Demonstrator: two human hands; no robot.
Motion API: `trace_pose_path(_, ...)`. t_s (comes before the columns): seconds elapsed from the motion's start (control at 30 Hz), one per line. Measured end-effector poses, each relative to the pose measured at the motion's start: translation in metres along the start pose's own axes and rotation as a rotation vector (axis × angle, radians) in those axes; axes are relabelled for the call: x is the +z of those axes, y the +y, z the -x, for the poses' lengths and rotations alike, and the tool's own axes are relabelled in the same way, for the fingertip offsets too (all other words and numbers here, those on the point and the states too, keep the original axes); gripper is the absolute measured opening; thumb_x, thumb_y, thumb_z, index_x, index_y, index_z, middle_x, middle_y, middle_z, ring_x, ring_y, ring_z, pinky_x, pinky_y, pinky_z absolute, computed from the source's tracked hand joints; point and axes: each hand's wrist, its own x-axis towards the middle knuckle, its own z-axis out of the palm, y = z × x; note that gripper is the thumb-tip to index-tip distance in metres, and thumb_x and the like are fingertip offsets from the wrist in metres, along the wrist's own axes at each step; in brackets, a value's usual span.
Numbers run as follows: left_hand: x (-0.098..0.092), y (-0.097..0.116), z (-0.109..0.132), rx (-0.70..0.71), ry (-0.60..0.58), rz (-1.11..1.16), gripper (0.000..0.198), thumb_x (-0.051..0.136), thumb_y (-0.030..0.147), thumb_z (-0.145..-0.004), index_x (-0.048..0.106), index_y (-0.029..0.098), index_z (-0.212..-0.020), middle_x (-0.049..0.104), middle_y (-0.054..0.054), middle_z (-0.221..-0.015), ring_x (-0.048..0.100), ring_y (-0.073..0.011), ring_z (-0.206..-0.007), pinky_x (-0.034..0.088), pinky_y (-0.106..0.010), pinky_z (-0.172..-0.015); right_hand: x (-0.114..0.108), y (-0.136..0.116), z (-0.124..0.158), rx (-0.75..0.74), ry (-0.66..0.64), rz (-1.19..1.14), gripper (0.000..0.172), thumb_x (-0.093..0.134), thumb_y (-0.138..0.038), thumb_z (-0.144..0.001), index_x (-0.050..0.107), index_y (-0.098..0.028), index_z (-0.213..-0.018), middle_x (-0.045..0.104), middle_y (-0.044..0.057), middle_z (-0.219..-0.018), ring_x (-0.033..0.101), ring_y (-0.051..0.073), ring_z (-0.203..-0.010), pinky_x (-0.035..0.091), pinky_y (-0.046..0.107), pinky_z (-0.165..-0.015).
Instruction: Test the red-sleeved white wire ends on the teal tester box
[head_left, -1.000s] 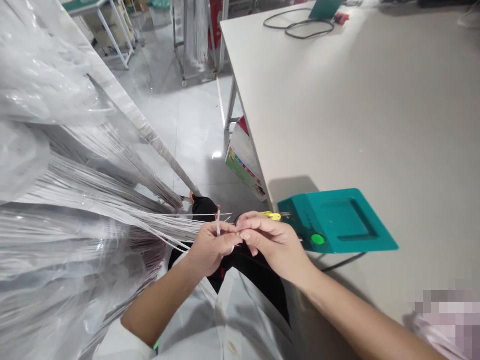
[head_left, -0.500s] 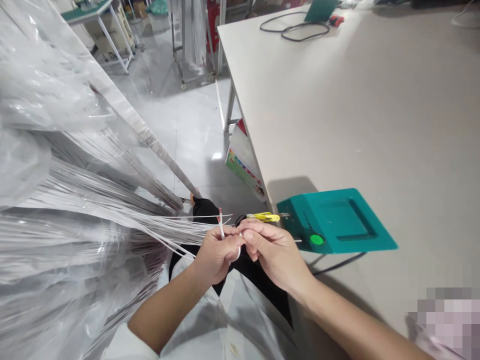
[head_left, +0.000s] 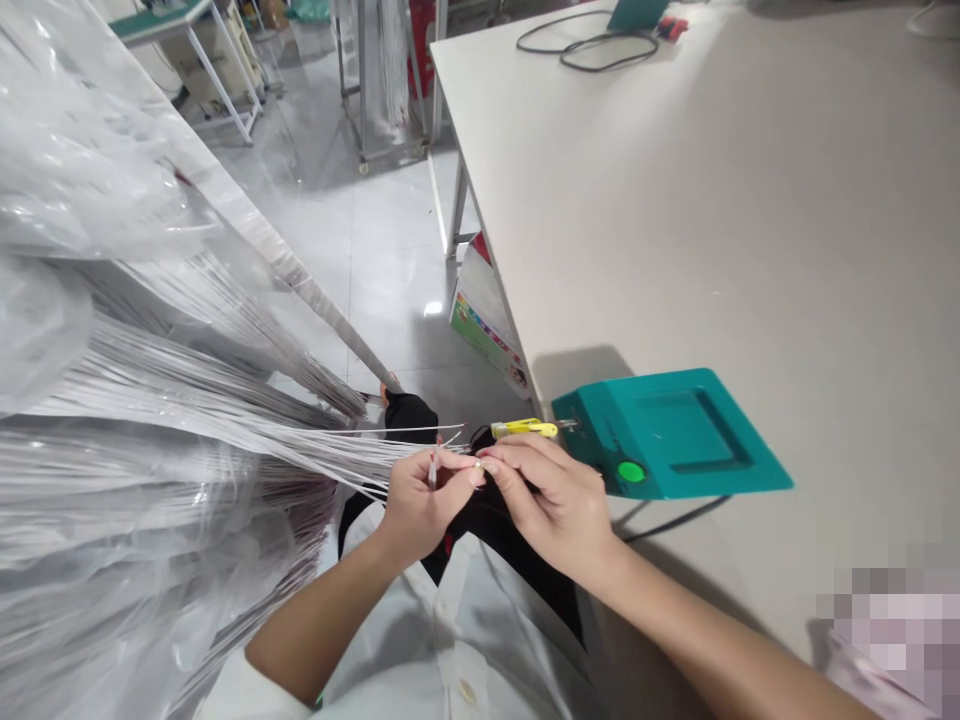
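My left hand [head_left: 424, 500] is closed, with a thin white wire with a reddish tip standing up between its fingers. My right hand [head_left: 551, 500] pinches at a tiny pale piece where the fingertips of both hands meet; its details are too small to tell. A long bundle of white wires [head_left: 300, 435] reaches in from the left, its ends behind my left hand. Just beyond my right hand, a yellow clip tool [head_left: 529, 429] points at the teal device [head_left: 675, 430] with a green button.
The pale table [head_left: 675, 220] fills the right side, with a black cable [head_left: 607, 50] at its far end. Plastic-wrapped wires [head_left: 90, 180] hang on a rail at left. A box [head_left: 487, 320] stands under the table edge. Something pink and blurred lies at lower right.
The white loop of wire that showed below my left hand is out of sight, and the upright wire end sits lower. My right hand has turned slightly, its fingers more spread.
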Motion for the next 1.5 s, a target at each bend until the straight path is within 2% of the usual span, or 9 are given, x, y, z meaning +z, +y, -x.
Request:
trace_pose_path(0.2,0.006,-0.006,0.002,0.068,0.072,-0.128,0.008,0.064,0.022,-0.070,0.066,0.015,-0.067,0.062,-0.001,-0.063,0.050,-0.0108,-0.058,0.040,-0.024,-0.059,-0.002,0.006,0.001,-0.338,-0.039,0.435,0.014,0.052,-0.013,-0.081,0.066,-0.014,-0.084,0.069,0.010,-0.080,0.065,0.017,-0.070,0.053,0.028,-0.064)
trace_pose_path(0.33,0.004,-0.007,-0.002,0.069,0.093,-0.142,0.009,0.064,0.022,-0.071,0.067,0.015,-0.068,0.062,-0.001,-0.064,0.051,-0.0112,-0.058,0.041,-0.024,-0.059,-0.012,0.010,0.000,-0.474,-0.180,0.548,0.020,0.047,-0.010,-0.082,0.065,-0.014,-0.085,0.070,0.010,-0.081,0.064,0.017,-0.067,0.052,0.030,-0.061)
trace_pose_path(0.6,0.007,-0.004,-0.004,0.104,0.080,-0.132,0.009,0.064,0.022,-0.071,0.070,0.015,-0.070,0.067,-0.003,-0.068,0.057,-0.0136,-0.062,0.044,-0.026,-0.064,-0.015,0.005,0.005,0.090,-0.113,0.011,0.021,0.054,-0.018,-0.084,0.058,-0.019,-0.104,0.065,0.011,-0.100,0.065,0.017,-0.080,0.055,0.027,-0.061)
trace_pose_path(0.9,-0.006,0.001,-0.004,0.267,-0.036,-0.346,0.010,0.062,0.020,-0.073,0.072,0.021,-0.073,0.070,-0.003,-0.073,0.061,-0.0160,-0.068,0.047,-0.026,-0.067,-0.012,0.001,-0.004,-0.088,-0.211,0.189,0.017,0.045,-0.015,-0.085,0.063,-0.016,-0.086,0.065,0.008,-0.081,0.062,0.016,-0.074,0.051,0.026,-0.064)
trace_pose_path(1.03,-0.008,-0.006,-0.011,0.297,-0.009,-0.390,0.006,0.068,0.018,-0.067,0.071,0.023,-0.067,0.065,0.000,-0.064,0.055,-0.0146,-0.059,0.043,-0.025,-0.055,-0.013,-0.002,-0.012,0.130,-0.361,0.225,0.018,0.047,-0.017,-0.082,0.059,-0.016,-0.069,0.059,0.003,-0.067,0.055,0.012,-0.060,0.042,0.022,-0.054)
trace_pose_path(1.17,-0.003,-0.009,-0.015,0.159,0.026,-0.273,0.004,0.072,0.018,-0.062,0.068,0.020,-0.064,0.062,0.000,-0.061,0.054,-0.0132,-0.057,0.043,-0.024,-0.056,-0.019,-0.004,-0.018,0.283,-0.432,0.074,0.022,0.049,-0.011,-0.078,0.053,-0.017,-0.058,0.052,-0.003,-0.055,0.048,0.008,-0.052,0.038,0.018,-0.051)
trace_pose_path(1.3,0.000,-0.007,-0.017,-0.003,0.034,-0.061,0.013,0.070,0.025,-0.066,0.066,0.015,-0.074,0.064,-0.001,-0.065,0.056,-0.0111,-0.060,0.044,-0.022,-0.058,-0.043,-0.004,-0.017,0.092,-0.425,0.158,0.016,0.047,-0.014,-0.080,0.059,-0.017,-0.070,0.059,0.001,-0.065,0.052,0.010,-0.055,0.041,0.021,-0.052)
trace_pose_path(1.4,0.002,-0.007,-0.021,-0.045,-0.018,0.069,0.032,0.071,0.025,-0.065,0.066,0.017,-0.095,0.063,0.002,-0.063,0.053,-0.0084,-0.055,0.041,-0.020,-0.053,-0.062,0.004,-0.022,-0.154,-0.253,0.435,0.022,0.048,-0.020,-0.086,0.063,-0.014,-0.101,0.067,0.010,-0.093,0.061,0.019,-0.084,0.048,0.030,-0.073)
trace_pose_path(1.5,0.006,-0.008,-0.026,-0.073,-0.084,0.098,0.047,0.069,0.026,-0.065,0.062,0.018,-0.111,0.060,0.004,-0.059,0.043,-0.0046,-0.045,0.032,-0.017,-0.044,-0.066,0.016,-0.030,-0.250,-0.352,0.699,0.032,0.053,-0.024,-0.085,0.060,-0.012,-0.113,0.067,0.013,-0.103,0.058,0.028,-0.100,0.043,0.044,-0.087)
